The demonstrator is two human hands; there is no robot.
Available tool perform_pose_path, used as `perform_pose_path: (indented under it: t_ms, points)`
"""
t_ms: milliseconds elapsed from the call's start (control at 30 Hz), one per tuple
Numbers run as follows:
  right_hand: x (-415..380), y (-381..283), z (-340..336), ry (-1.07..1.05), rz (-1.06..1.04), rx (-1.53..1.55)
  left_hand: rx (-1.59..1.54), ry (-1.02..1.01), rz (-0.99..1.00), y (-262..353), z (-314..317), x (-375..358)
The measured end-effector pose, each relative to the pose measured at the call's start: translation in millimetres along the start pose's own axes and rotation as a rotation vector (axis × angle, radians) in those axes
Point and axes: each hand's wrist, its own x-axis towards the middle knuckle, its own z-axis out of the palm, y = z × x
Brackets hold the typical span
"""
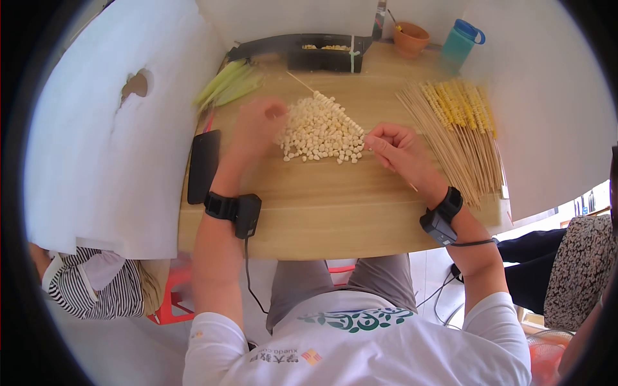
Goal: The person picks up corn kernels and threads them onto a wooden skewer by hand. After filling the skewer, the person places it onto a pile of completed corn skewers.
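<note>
A pile of pale corn kernels (322, 132) lies in the middle of the wooden table (322, 212). My left hand (257, 125), blurred by motion, rests at the pile's left edge with its fingers on the kernels; whether it holds any I cannot tell. My right hand (398, 147) sits at the pile's right edge, its fingers pinched on a thin bamboo skewer (412, 187) that runs under the palm. Another skewer (301, 83) carrying threaded kernels lies across the top of the pile.
A heap of bare skewers and skewers loaded with yellow kernels (460, 128) lies on the right. A black phone (203, 165) sits at the left edge, green husks (230, 83) behind it. A black tray (322, 51), an orange bowl (411, 37) and a teal bottle (460, 42) stand at the back. White partitions (116, 141) flank the table.
</note>
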Motion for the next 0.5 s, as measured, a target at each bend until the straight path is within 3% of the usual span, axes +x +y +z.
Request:
perform_pose_path:
  t_ms: [200, 267, 500]
  points:
    - [-2.2, -0.9, 1.2, -0.040, -0.007, -0.014, -0.298, -0.026, -0.166, 3.8, -7.5, 2.9]
    - [-3.3, -2.3, 2.0, -0.042, -0.005, -0.024, -0.688, 0.089, -0.292, 5.3, -8.6, 2.9]
    - [-5.0, -6.5, 6.4, -0.090, -0.026, -0.016, -1.165, 0.290, -0.400, -9.3, -12.1, 4.3]
